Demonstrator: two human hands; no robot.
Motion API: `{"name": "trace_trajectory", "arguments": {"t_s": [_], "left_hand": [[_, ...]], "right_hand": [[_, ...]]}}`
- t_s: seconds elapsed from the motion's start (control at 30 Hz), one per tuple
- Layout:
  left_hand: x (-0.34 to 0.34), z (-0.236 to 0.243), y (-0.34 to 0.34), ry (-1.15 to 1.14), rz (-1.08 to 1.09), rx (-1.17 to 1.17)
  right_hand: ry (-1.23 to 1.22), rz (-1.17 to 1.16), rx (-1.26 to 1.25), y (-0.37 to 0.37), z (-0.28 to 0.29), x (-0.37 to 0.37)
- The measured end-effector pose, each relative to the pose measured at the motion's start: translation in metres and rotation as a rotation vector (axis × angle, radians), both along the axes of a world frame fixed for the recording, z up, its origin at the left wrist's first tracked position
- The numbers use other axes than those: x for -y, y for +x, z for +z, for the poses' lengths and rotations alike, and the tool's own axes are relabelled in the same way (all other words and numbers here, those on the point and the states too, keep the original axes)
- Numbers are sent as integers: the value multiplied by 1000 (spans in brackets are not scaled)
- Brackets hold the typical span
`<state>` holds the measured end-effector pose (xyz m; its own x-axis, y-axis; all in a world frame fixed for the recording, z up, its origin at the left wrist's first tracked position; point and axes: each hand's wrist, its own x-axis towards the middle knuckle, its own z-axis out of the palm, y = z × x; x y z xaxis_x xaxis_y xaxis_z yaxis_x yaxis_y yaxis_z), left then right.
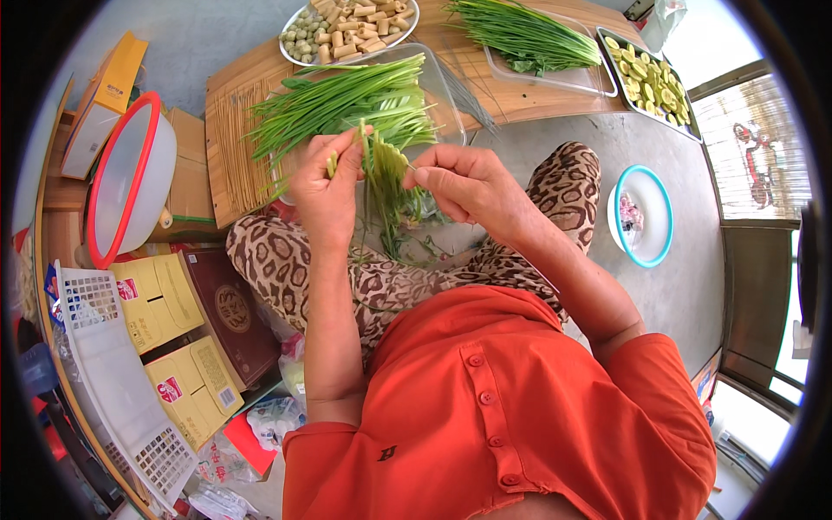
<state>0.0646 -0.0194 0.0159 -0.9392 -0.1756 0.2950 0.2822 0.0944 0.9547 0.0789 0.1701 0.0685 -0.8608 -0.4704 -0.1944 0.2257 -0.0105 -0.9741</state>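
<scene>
My left hand (331,180) is closed round pale green stems near the table's edge. A bunch of garlic chives (388,178) hangs down between my hands. My right hand (468,184) pinches something thin at the bunch's right side, too small to make out. Just beyond my hands, more long chives (334,97) lie in and over a clear plastic tray (446,104), with broader pale leaves among them. Thin bamboo skewers (234,143) are spread over the table's left end. Thin dark skewers (468,97) lie right of the tray.
A white bowl (295,59) of tan rolls and green balls stands behind. Farther right are another chive tray (594,82) and a dark tray (680,126) of green-yellow slices. A blue-rimmed basin (667,212) sits right; a red-rimmed basin (143,204), cardboard boxes (160,303) and white basket (108,355), left.
</scene>
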Motion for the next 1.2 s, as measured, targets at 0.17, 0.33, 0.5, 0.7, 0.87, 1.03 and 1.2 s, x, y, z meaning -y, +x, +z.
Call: {"name": "trace_trajectory", "arguments": {"t_s": [0.17, 0.33, 0.5, 0.7, 0.87, 1.03, 1.2], "left_hand": [[2, 1, -1, -175, -48, -68], [13, 0, -7, -332, 67, -148], [8, 13, 0, 80, -307, 315], [-14, 19, 1, 232, -713, 478], [-23, 9, 3, 205, -724, 490], [-22, 7, 6, 108, -766, 495], [-18, 2, 5, 176, -779, 591]], "right_hand": [[-14, 2, -18, -11, -5, -2], [-18, -56, -20, -13, -4, -8], [-20, -177, -61, -16, 1, -23], [-81, -73, -156, -21, 1, -3], [-61, -2, -147, -20, -10, -6], [33, -15, -162, -18, -9, -7], [-29, 30, -99, -18, -10, -6]]}}
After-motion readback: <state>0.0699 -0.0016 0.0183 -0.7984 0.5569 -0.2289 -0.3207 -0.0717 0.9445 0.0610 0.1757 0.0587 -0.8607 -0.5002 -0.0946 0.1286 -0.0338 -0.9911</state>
